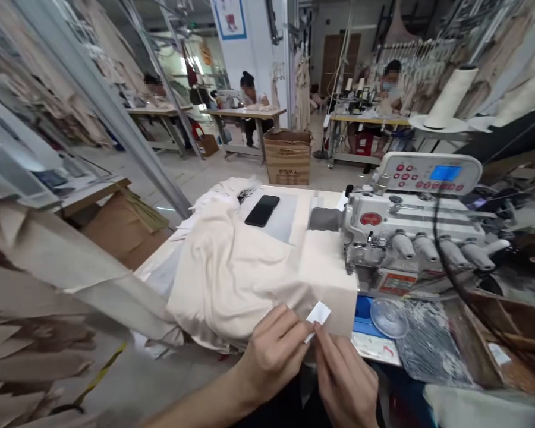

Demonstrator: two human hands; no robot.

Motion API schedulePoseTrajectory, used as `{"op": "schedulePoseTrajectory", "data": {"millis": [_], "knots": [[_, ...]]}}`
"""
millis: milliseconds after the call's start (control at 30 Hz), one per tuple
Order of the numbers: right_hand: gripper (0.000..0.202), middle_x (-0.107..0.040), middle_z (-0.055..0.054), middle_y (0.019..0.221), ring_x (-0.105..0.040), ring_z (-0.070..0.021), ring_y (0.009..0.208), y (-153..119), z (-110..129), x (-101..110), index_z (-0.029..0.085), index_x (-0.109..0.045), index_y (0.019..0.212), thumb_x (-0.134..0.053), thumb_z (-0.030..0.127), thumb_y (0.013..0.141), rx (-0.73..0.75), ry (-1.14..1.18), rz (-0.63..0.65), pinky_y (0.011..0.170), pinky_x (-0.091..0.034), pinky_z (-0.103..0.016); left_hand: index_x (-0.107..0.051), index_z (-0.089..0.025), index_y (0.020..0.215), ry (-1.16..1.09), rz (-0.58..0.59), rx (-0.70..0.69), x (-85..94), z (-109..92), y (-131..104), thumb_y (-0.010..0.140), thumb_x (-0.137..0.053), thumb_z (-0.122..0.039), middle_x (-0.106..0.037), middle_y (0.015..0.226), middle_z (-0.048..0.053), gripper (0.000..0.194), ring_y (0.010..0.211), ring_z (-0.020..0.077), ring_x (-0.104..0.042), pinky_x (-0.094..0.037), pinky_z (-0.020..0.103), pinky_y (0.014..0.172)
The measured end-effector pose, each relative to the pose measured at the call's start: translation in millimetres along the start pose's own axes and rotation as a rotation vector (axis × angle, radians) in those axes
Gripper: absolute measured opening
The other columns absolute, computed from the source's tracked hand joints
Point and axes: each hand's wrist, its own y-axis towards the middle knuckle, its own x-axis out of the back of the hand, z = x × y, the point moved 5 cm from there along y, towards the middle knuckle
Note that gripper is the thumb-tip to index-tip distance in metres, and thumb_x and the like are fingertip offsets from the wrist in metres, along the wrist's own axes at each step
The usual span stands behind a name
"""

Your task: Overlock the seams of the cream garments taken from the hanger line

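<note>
A small white label [320,312], perhaps a fabric tag, sits between my two hands at the front edge of the table. My left hand [276,345] is closed in a pinch on the label's left side. From the right, the fingertips of my right hand [345,377] press together at its lower edge. Just beyond them, a cream fabric piece [232,267] lies rumpled over the table and runs flat up to the overlock sewing machine [383,229] on the right. Whether my left fingers also hold some cloth is hidden.
A black phone [262,211] lies behind the fabric. Right of my hands are a clear plastic dish [389,318] and a lint-covered dark tray [432,339]. Thread cones [452,98] stand at upper right. A slanted metal post [111,101] rises at left. Several people sit at machines farther back.
</note>
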Motion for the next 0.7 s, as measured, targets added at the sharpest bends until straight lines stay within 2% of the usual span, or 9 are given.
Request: {"op": "schedulePoseTrajectory", "data": {"millis": [100, 167, 200, 233, 300, 367, 467, 533, 700], "knots": [[0.039, -0.073, -0.007, 0.077, -0.073, -0.0199, 0.06, 5, -1, 2, 0.013, -0.065, 0.129, -0.051, -0.003, 0.095, 0.006, 0.033, -0.045, 0.053, -0.057, -0.029, -0.063, -0.017, 0.085, -0.144, 0.017, 0.023, 6.3, 1, 1, 0.092, -0.049, 0.0, -0.065, 0.067, 0.002, 0.023, 0.061, 0.0135, -0.056, -0.049, 0.024, 0.06], [0.032, -0.073, -0.006, 0.076, -0.07, -0.0179, 0.061, 6, -4, 6, 0.013, -0.068, 0.12, -0.053, -0.002, 0.096, 0.008, 0.067, -0.059, 0.056, -0.056, -0.027, -0.068, -0.018, 0.089, -0.287, 0.046, 0.122, 8.4, 8, -3, 0.093, -0.055, -0.006, -0.068, 0.069, 0.001, 0.017, 0.061, 0.0123, -0.059, -0.051, 0.022, 0.062], [0.03, -0.073, -0.006, 0.076, -0.069, -0.017, 0.062, 6, -6, 9, 0.013, -0.068, 0.118, -0.054, -0.002, 0.096, 0.0, 0.1, -0.061, 0.057, -0.056, -0.027, -0.07, -0.018, 0.09, -0.397, 0.074, 0.235, 6.6, 14, -8, 0.093, -0.064, -0.015, -0.069, 0.07, 0.001, 0.007, 0.06, 0.0121, -0.061, -0.051, 0.022, 0.061], [0.029, -0.072, -0.006, 0.076, -0.068, -0.0166, 0.062, 6, -8, 11, 0.013, -0.068, 0.117, -0.055, -0.002, 0.096, -0.016, 0.135, -0.072, 0.059, -0.056, -0.027, -0.072, -0.017, 0.091, -0.548, 0.11, 0.385, 2.2, 21, -15, 0.09, -0.073, -0.03, -0.071, 0.071, 0.002, 0.013, 0.058, 0.0123, -0.062, -0.052, 0.022, 0.059], [0.028, -0.071, -0.006, 0.077, -0.064, -0.0166, 0.063, 4, -11, 16, 0.013, -0.068, 0.115, -0.058, -0.003, 0.094, -0.053, 0.211, -0.093, 0.059, -0.054, -0.028, -0.075, -0.014, 0.09, -0.91, 0.218, 0.754, -14.6, 32, -32, 0.078, -0.074, -0.068, -0.073, 0.07, 0.006, 0.055, 0.053, 0.0146, -0.064, -0.051, 0.023, 0.051], [0.03, -0.07, -0.007, 0.077, -0.061, -0.0169, 0.064, 1, -8, 17, 0.013, -0.068, 0.115, -0.058, -0.005, 0.092, -0.045, 0.295, -0.091, 0.056, -0.051, -0.029, -0.077, -0.01, 0.082, -1.169, 0.33, 1.091, -32.6, 32, -45, 0.07, -0.066, -0.085, -0.073, 0.065, 0.01, 0.077, 0.051, 0.0165, -0.066, -0.05, 0.023, 0.049], [0.037, -0.07, -0.007, 0.079, -0.058, -0.0167, 0.064, 0, -2, 15, 0.013, -0.067, 0.117, -0.055, -0.009, 0.09, -0.029, 0.381, -0.073, 0.055, -0.049, -0.028, -0.081, -0.01, 0.077, -1.215, 0.309, 1.297, -43.0, 27, -44, 0.065, -0.083, -0.069, -0.074, 0.065, 0.011, 0.06, 0.065, 0.0195, -0.072, -0.057, 0.024, 0.063], [0.036, -0.069, -0.006, 0.079, -0.058, -0.016, 0.064, 0, -2, 12, 0.015, -0.066, 0.115, -0.054, -0.008, 0.091, -0.09, 0.427, -0.054, 0.057, -0.05, -0.028, -0.083, -0.013, 0.081, -1.193, 0.261, 1.291, -42.8, 24, -36, 0.061, -0.09, -0.056, -0.077, 0.07, 0.01, 0.049, 0.074, 0.0212, -0.074, -0.059, 0.025, 0.071], [0.023, -0.065, 0.0, 0.074, -0.057, -0.0144, 0.063, 3, -9, 10, 0.021, -0.066, 0.099, -0.055, 0.0, 0.095, -0.247, 0.52, -0.065, 0.06, -0.048, -0.027, -0.085, -0.015, 0.086, -1.217, 0.315, 1.28, -38.9, 18, -36, 0.068, -0.085, -0.05, -0.08, 0.086, 0.012, 0.039, 0.077, 0.0217, -0.075, -0.061, 0.025, 0.071]]}}
